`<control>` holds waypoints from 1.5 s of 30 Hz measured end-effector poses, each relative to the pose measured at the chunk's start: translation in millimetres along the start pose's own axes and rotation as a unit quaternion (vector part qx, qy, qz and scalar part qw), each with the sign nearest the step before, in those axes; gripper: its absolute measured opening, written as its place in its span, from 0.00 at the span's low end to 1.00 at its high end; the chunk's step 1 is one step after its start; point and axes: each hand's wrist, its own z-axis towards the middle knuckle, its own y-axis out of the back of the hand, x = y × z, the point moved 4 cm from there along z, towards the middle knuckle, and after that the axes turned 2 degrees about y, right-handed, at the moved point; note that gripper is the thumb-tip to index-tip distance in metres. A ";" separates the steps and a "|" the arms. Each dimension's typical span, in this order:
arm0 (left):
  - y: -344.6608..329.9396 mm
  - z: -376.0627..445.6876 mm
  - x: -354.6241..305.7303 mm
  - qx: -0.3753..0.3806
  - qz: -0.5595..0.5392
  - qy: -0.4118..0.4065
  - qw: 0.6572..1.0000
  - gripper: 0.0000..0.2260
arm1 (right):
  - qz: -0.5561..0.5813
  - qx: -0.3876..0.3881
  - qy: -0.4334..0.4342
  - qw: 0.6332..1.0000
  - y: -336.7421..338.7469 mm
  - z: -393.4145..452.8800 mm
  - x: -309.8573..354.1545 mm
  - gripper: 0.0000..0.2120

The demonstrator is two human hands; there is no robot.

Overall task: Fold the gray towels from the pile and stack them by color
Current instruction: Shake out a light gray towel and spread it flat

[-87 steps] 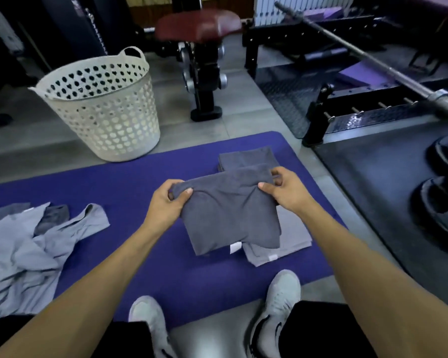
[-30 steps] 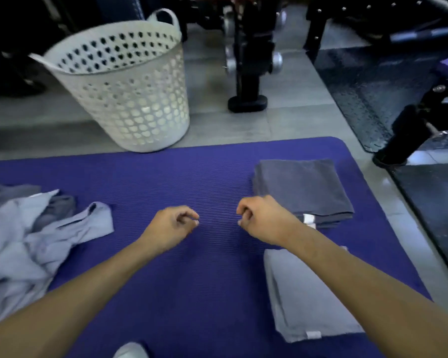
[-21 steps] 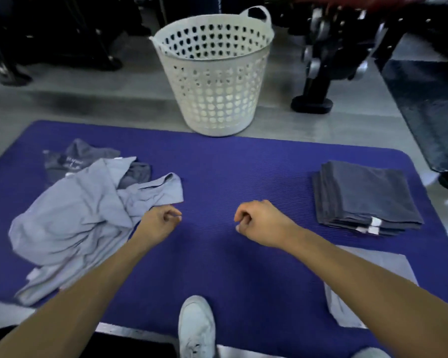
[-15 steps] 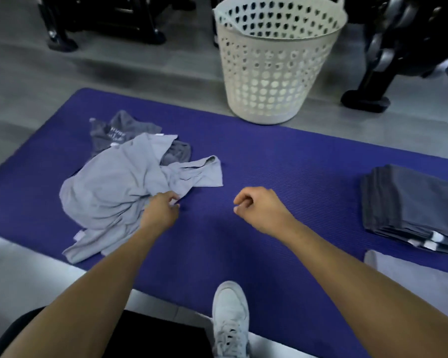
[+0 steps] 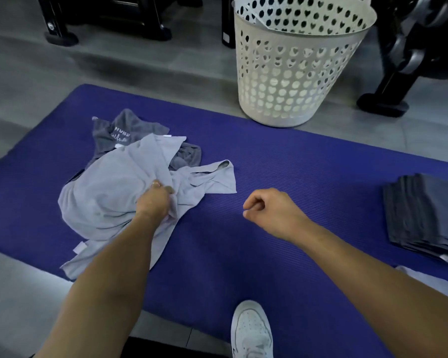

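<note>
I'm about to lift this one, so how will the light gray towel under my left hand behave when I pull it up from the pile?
The light gray towel lies crumpled in soft folds, so it will probably hang limp. It overlaps the dark gray towel, so it may drag that along. The left hand bunches it with one grip, which suggests it is light.

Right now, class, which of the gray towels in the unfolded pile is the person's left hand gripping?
The light gray towel on top of the pile; the left hand bunches it. The dark gray towel with white lettering lies behind, untouched.
</note>
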 end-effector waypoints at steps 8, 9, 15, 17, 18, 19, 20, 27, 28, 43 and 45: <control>31.5 -30.5 -33.4 -0.080 -0.418 0.023 0.904 0.07 | 0.066 -0.035 -0.025 0.997 3.2 -30.1 -26.8 0.01; 35.5 -37.9 -42.6 -0.049 -0.446 0.010 0.893 0.08 | 0.078 -0.046 -0.030 0.995 8.3 -38.4 -31.5 0.01; 82.8 -124.8 -119.5 0.042 -0.498 -0.135 0.856 0.09 | 0.080 -0.095 -0.038 0.992 61.6 -103.8 -59.7 0.03; 106.5 -162.5 -148.5 0.053 -0.519 -0.176 0.835 0.07 | 0.059 -0.098 -0.020 0.993 79.5 -126.1 -62.3 0.08; 115.9 -179.7 -162.4 0.062 -0.531 -0.194 0.822 0.06 | 0.049 -0.098 -0.010 0.994 87.5 -136.7 -61.1 0.12; 123.5 -195.8 -175.3 0.073 -0.542 -0.209 0.811 0.06 | 0.044 -0.098 0.003 0.994 95.0 -147.0 -58.8 0.16; 129.3 -210.5 -188.0 0.085 -0.549 -0.222 0.801 0.06 | 0.041 -0.097 0.015 0.994 101.7 -156.2 -56.1 0.21; 163.7 -278.5 -255.8 0.113 -0.572 -0.293 0.758 0.06 | -0.046 -0.113 0.069 0.990 162.1 -203.9 -51.7 0.19; 166.3 -284.6 -260.6 0.118 -0.579 -0.294 0.752 0.06 | -0.054 -0.118 0.075 0.989 171.7 -210.3 -51.9 0.10; 161.1 -309.2 -347.4 0.178 -0.298 -0.439 0.829 0.16 | 0.047 -0.160 0.132 0.977 230.3 -252.4 -38.8 0.04; 162.1 -307.7 -354.8 0.140 -0.320 -0.443 0.825 0.04 | 0.059 -0.178 0.121 0.975 232.2 -253.9 -49.7 0.05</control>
